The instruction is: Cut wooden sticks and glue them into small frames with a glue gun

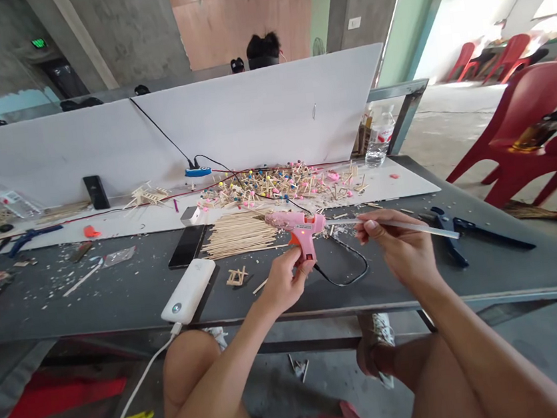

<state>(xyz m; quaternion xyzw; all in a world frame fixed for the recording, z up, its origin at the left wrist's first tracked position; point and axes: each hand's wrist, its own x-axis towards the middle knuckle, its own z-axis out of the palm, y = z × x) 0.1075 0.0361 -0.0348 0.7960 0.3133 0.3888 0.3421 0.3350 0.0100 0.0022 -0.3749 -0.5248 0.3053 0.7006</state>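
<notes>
My left hand [284, 281] is shut around the grip of a pink hot glue gun [297, 227], which has an orange trigger and a lit red dot. My right hand [393, 244] pinches a long, clear glue stick [414, 228] between fingers and thumb, and its far end lies at the back of the gun. A black power cord [350, 270] loops from the gun's base across the dark tabletop [93, 304]. Below the gun lies a small frame of glued wooden sticks [237, 277].
A white power bank [188, 291] with a cable, a black phone [187, 246] and a bundle of wooden sticks [236, 234] lie left of my hands. Blue-handled pliers [467, 231] lie to the right. Beyond, a heap of coloured-tip sticks [276, 186] fronts a white partition [248, 122].
</notes>
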